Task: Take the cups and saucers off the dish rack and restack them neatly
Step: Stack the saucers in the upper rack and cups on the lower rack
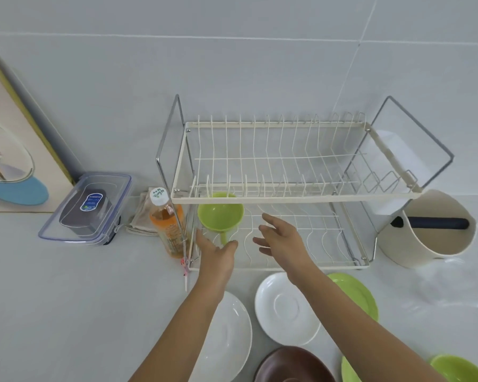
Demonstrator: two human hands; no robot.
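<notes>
A green cup (220, 214) stands on the lower tier of the white wire dish rack (295, 199), at its left end, handle toward me. My left hand (215, 250) reaches in just below the cup, fingers relaxed, near the handle. My right hand (280, 237) hovers over the lower tier to the cup's right, fingers spread and holding nothing. In front of the rack lie a white saucer (286, 308), a larger white plate (226, 337), a green saucer (356, 295), a brown dish (293, 365) and two green pieces (458, 368) at the bottom right.
An orange drink bottle (167, 221) stands tight against the rack's left side, with a folded cloth (141, 216) and a clear lidded box (90, 209) further left. A cream bucket (431, 227) sits right of the rack. A framed picture (14, 144) leans on the wall.
</notes>
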